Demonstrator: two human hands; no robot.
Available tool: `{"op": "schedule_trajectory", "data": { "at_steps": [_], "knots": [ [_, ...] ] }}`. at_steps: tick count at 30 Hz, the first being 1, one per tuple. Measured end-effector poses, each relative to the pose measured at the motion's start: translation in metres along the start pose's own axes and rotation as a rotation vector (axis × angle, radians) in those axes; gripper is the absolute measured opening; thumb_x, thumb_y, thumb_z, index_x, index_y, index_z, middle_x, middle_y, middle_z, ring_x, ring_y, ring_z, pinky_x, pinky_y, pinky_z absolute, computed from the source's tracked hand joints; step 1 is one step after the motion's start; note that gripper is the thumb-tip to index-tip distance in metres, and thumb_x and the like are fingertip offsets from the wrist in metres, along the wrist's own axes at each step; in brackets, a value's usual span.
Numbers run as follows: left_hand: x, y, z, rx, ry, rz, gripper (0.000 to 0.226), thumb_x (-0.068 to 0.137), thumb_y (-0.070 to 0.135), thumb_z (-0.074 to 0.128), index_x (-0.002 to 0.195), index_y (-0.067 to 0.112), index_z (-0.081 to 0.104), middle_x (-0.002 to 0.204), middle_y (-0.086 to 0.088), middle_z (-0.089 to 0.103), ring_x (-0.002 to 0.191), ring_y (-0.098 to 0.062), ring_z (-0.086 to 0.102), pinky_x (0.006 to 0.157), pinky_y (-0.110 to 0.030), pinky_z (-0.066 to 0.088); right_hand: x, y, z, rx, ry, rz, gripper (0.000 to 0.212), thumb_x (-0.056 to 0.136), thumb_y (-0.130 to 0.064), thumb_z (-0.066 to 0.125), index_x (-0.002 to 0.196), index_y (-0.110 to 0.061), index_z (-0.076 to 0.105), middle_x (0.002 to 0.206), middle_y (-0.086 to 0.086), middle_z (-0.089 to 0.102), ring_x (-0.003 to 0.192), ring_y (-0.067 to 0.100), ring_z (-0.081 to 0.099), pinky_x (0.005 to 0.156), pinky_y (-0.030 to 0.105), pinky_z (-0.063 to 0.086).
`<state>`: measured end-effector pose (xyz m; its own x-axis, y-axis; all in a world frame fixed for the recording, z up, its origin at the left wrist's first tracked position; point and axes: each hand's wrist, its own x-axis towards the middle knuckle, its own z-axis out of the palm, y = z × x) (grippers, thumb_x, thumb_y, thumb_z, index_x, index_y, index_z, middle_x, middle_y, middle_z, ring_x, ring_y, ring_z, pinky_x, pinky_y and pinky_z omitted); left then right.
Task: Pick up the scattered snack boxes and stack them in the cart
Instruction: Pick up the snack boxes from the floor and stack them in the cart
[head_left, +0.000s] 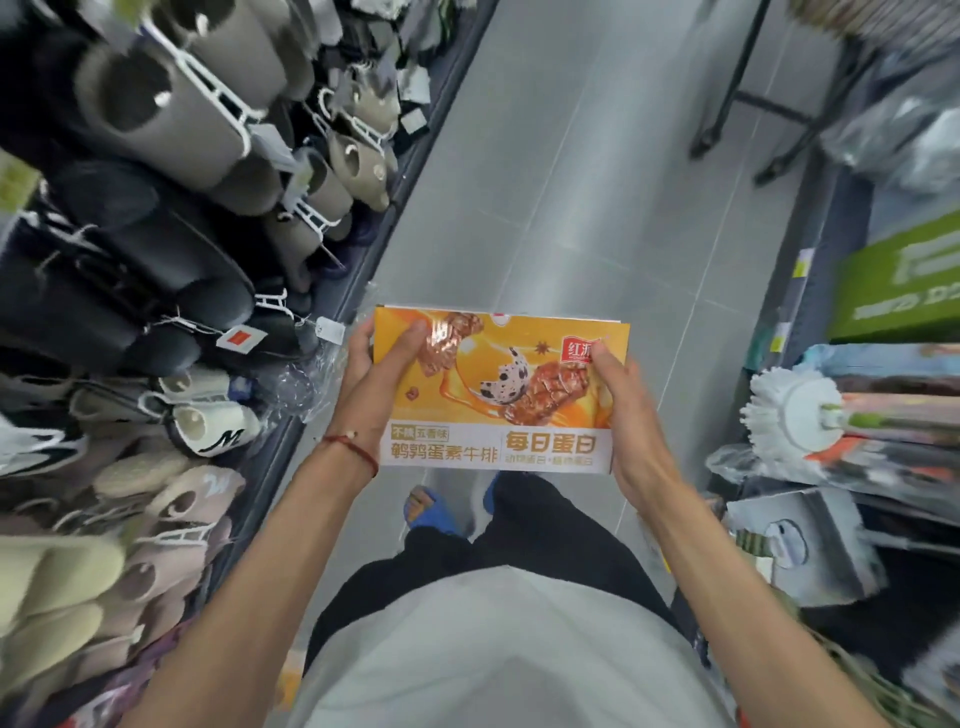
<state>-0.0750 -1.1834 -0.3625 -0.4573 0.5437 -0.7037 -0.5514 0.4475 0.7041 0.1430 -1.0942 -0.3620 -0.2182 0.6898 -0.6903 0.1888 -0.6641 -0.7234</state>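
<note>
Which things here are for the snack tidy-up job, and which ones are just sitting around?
For the job:
- orange snack box
- left hand and right hand, each holding one end of it

Just sitting around:
- slippers hanging on the rack
- white mop head
- green box on the shelf

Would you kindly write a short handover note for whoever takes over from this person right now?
The left hand grips the left edge of the snack box, thumb on top.
The right hand grips its right edge.
Box: held face-up over the aisle floor, beside the slipper racks.
The cart is not in view.
Done: this box is picked up.
Left: take it to the cart and stack it; no other such box shows here.
</note>
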Motion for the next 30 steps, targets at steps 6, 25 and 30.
{"op": "schedule_trajectory", "data": {
  "at_steps": [6, 25, 30],
  "knots": [
    [0.020, 0.044, 0.084, 0.147, -0.033, 0.093, 0.045, 0.082, 0.053, 0.073, 0.119, 0.034, 0.057, 0.108, -0.003, 0.076, 0.092, -0.024, 0.076, 0.079, -0.046, 0.062, 0.035, -0.063, -0.044, 0.063, 0.046, -0.028, 0.042, 0.101, -0.049, 0.056, 0.133, -0.022, 0.049, 0.109, 0.001, 0.080, 0.093, 0.025, 0.079, 0.090, 0.052, 0.062],
    [0.248, 0.243, 0.306, 0.337, -0.315, 0.125, 0.053, 0.082, 0.044, 0.077, 0.121, 0.023, 0.049, 0.108, -0.008, 0.074, 0.083, -0.027, 0.077, 0.068, -0.043, 0.062, 0.240, -0.269, -0.070, 0.298, 0.390, -0.046, 0.043, 0.102, -0.047, 0.056, 0.120, -0.012, 0.040, 0.073, -0.011, 0.074, 0.068, 0.005, 0.075, 0.066, 0.028, 0.055],
    [0.296, 0.300, 0.368, 0.410, -0.395, 0.180, 0.052, 0.087, 0.035, 0.075, 0.130, 0.022, 0.050, 0.108, -0.001, 0.075, 0.086, -0.017, 0.076, 0.063, -0.027, 0.060, 0.293, -0.318, -0.075, 0.438, 0.482, -0.041, 0.034, 0.103, -0.039, 0.058, 0.118, -0.014, 0.039, 0.064, -0.017, 0.071, 0.065, 0.003, 0.073, 0.073, 0.037, 0.058]
  ]
}}
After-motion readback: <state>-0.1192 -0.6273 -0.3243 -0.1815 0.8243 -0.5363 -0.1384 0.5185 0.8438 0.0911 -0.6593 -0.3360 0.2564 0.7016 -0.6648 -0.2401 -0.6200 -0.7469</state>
